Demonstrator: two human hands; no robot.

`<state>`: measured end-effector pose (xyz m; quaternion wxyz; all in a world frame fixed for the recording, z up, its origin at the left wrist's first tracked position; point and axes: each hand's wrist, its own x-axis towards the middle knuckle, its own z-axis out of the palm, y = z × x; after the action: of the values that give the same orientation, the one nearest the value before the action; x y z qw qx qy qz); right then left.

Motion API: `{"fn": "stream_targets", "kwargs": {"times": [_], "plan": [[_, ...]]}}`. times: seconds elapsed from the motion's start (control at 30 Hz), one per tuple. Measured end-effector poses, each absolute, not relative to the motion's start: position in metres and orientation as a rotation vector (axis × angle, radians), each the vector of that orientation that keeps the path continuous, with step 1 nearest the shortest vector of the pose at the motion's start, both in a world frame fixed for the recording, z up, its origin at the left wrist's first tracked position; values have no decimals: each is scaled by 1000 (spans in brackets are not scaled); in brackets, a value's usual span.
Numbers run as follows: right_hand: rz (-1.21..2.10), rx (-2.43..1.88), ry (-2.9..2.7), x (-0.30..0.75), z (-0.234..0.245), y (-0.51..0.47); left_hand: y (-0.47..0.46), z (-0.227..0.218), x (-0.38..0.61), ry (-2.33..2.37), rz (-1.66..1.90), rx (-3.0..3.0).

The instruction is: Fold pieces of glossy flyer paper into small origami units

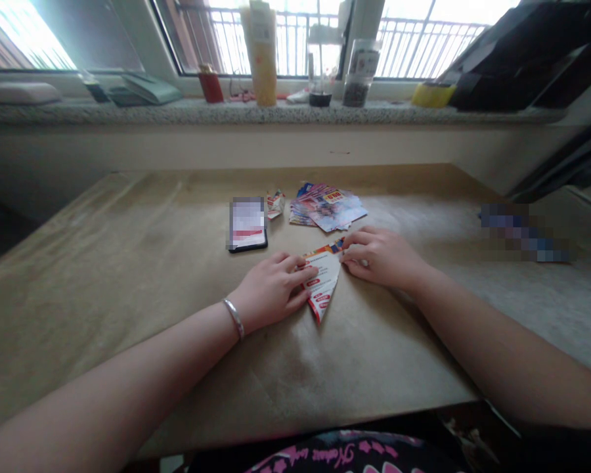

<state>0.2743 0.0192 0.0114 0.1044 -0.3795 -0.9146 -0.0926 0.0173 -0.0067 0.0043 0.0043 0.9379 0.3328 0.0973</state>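
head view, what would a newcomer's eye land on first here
The two hands at the middle of the table: the left hand presses on a folded flyer shaped like a downward point, and the right hand touches its top corner. Just behind lie a fanned pile of colourful flyers and a phone to its left.

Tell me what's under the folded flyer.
Only the tan table shows around the folded flyer, lying flat on it. The left hand and right hand cover its edges; anything beneath is hidden.

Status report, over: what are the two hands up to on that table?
Left hand pressing folded flyer flat on table. Right hand at its top corner. Flyer stack and phone behind, untouched.
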Motion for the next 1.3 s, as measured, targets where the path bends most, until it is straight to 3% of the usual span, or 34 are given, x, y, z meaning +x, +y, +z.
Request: {"fn": "stream_targets", "kwargs": {"times": [0.63, 1.3], "plan": [[-338, -1587, -2609, 268, 13, 18, -6, 4, 17, 1030, 317, 2938], [-345, -1802, -2491, 268, 9, 27, -8, 6, 18, 1046, 297, 2940]]}}
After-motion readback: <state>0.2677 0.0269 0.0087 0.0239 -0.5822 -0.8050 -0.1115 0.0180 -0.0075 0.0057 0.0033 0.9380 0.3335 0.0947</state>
